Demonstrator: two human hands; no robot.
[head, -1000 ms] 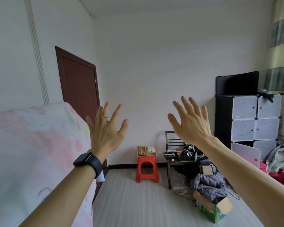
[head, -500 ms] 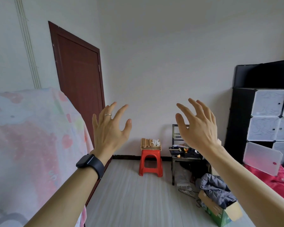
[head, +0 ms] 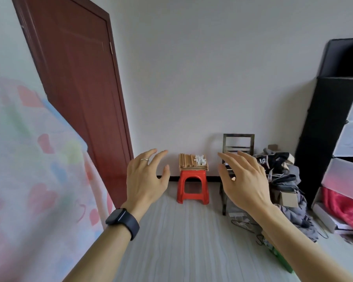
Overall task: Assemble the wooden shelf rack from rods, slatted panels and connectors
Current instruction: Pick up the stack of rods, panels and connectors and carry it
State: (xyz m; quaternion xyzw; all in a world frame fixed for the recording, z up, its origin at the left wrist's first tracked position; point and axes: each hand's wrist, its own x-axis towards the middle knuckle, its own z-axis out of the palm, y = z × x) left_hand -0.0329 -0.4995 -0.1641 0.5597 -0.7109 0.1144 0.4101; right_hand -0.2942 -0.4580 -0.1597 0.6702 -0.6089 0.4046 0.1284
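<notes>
The rods [head: 186, 161] lie in a row on a flat stack of panels [head: 194, 169] at the centre of the frame. A small heap of white connectors [head: 200, 159] sits on the stack beside the rods, toward the right. The stack rests on a red stool [head: 193, 189] that stands on the floor [head: 181, 241] against the far wall.

Both hands are raised in front of the stool, backs to the camera, well apart, with the stool showing between them. The left hand [head: 146, 178], left of centre, has loosely spread fingers and holds nothing; it wears a ring [head: 144, 159] and a dark watch [head: 122, 221] on the wrist. The right hand [head: 244, 180], right of centre, is likewise spread and holds nothing.

A dark chair [head: 238, 147] stands just right of the stool, partly behind the right hand, with a pile of clothes [head: 281, 169] beside it. A black cabinet [head: 330, 129] fills the right edge. A brown door [head: 75, 88] takes the upper left, and a blurred pastel cloth [head: 29, 169] covers the left edge.
</notes>
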